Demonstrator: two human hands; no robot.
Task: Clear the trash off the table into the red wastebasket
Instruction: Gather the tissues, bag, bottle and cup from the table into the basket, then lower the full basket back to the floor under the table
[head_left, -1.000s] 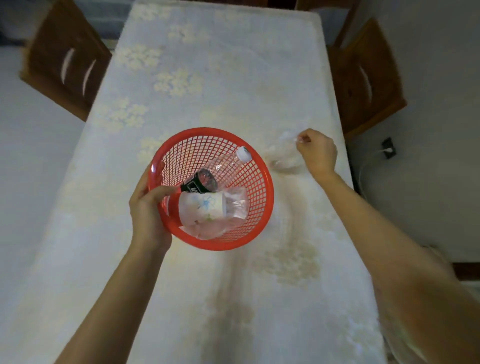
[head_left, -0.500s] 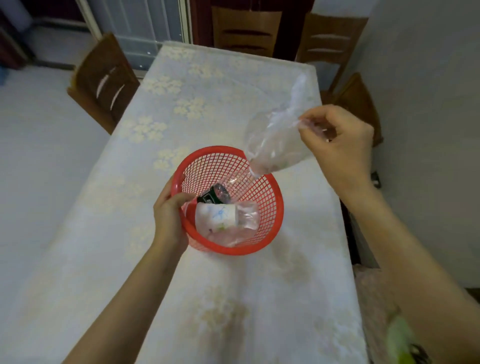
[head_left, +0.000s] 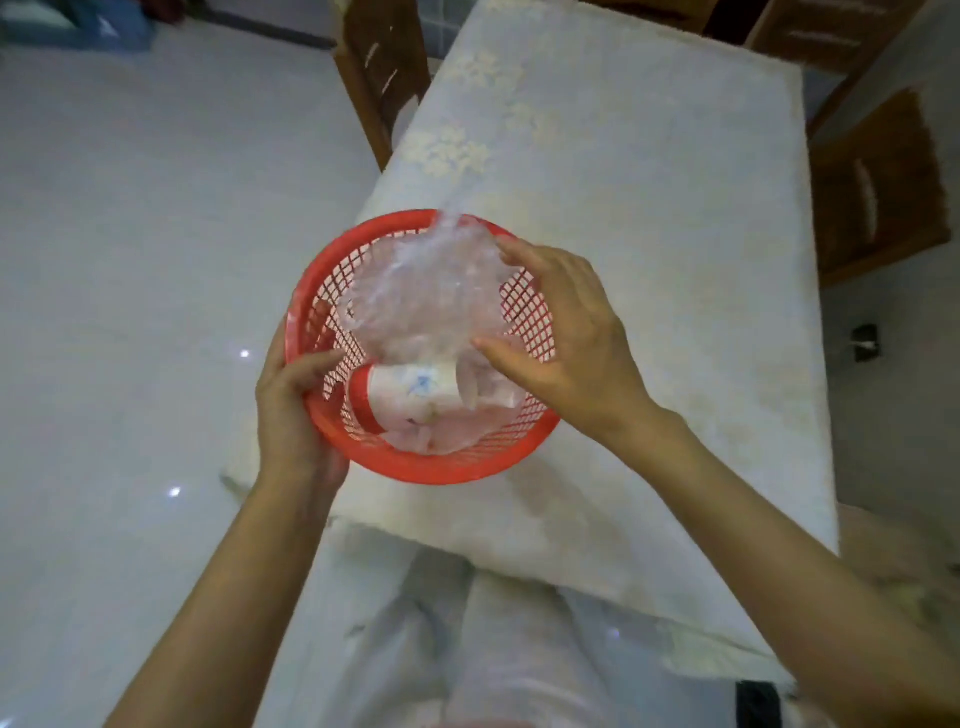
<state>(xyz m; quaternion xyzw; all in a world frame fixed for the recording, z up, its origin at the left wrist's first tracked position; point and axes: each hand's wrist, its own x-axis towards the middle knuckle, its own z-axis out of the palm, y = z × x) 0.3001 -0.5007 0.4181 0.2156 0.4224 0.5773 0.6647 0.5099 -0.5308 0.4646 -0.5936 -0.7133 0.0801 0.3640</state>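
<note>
A long table (head_left: 649, 218) under a pale cloth with faint flower prints runs away from the camera, its near left corner below the red wastebasket (head_left: 415, 467). Around it lies a glossy light floor (head_left: 156, 208) with small bright reflections. Wooden chairs stand along the left edge (head_left: 379, 73) and the right edge (head_left: 872, 192), with another at the far end, cut off by the top of the frame. A dark wall socket (head_left: 865, 343) sits low on the right wall.

The wastebasket is held over the table's near left corner. The left hand (head_left: 296, 410) is clamped on its rim, thumb inside the mesh and fingers beneath. The right hand (head_left: 566, 338) hovers over the basket with fingers spread apart, fingertips touching a crumpled clear plastic bag (head_left: 421, 296) that fills the upper part of the basket. Beneath the bag a white paper cup (head_left: 410, 387) lies on its side among pale scraps.

The bag hides much of what is in the basket, and the scraps under the cup are too blurred to name. Whether the basket's base rests on the cloth cannot be told. The person's light trousers (head_left: 519, 665) show at the bottom edge.
</note>
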